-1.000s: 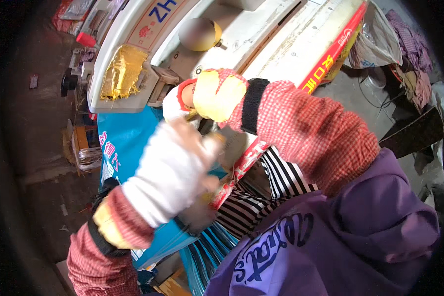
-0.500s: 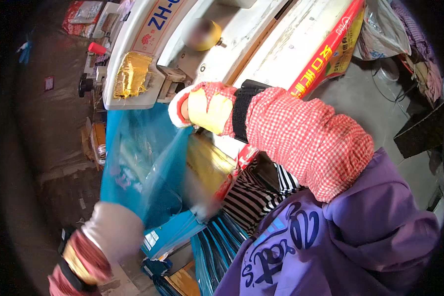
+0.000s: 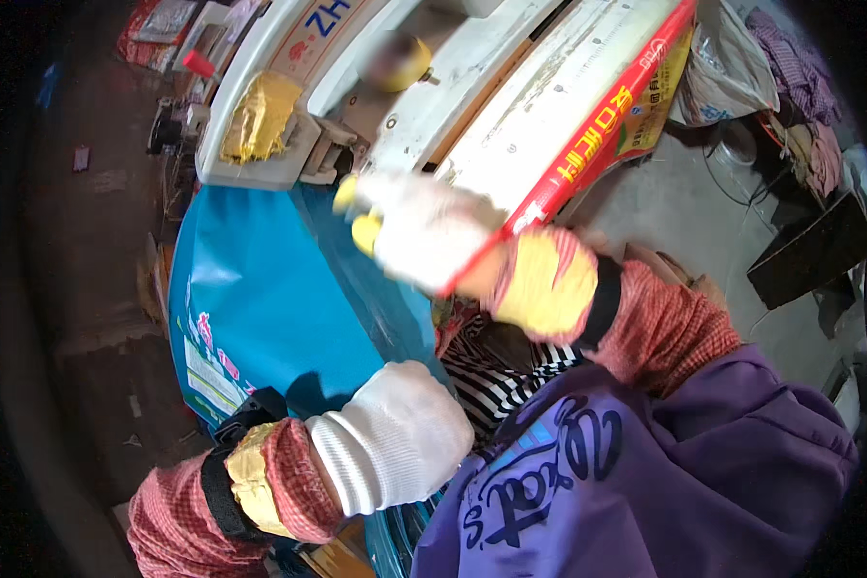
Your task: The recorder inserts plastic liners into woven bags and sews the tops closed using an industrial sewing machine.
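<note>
A glossy blue plastic bag (image 3: 270, 289) with printed patches and a pale label lies spread under the head of a white sewing machine (image 3: 260, 164). My right hand (image 3: 429, 231), in a white glove with yellow fingertips, is blurred by motion above the bag's right edge. Its fingertips point toward the machine and look apart, with nothing visible between them. At the bag's near edge is my left hand (image 3: 405, 433), in a white knit glove, its back turned up. The left fingers are hidden beneath it, so any grip on the bag cannot be made out.
A white worktable (image 3: 511, 125) runs along the machine, edged by a red and yellow printed strip (image 3: 597, 135). More blue bags (image 3: 390, 539) hang at my lap. A plastic sack (image 3: 727, 72) and a dark box (image 3: 809, 250) stand at the right.
My left hand has come in from the lower left to the bag's near edge. The right hand has shifted right and a little down. The blue bag now lies flatter and wider.
</note>
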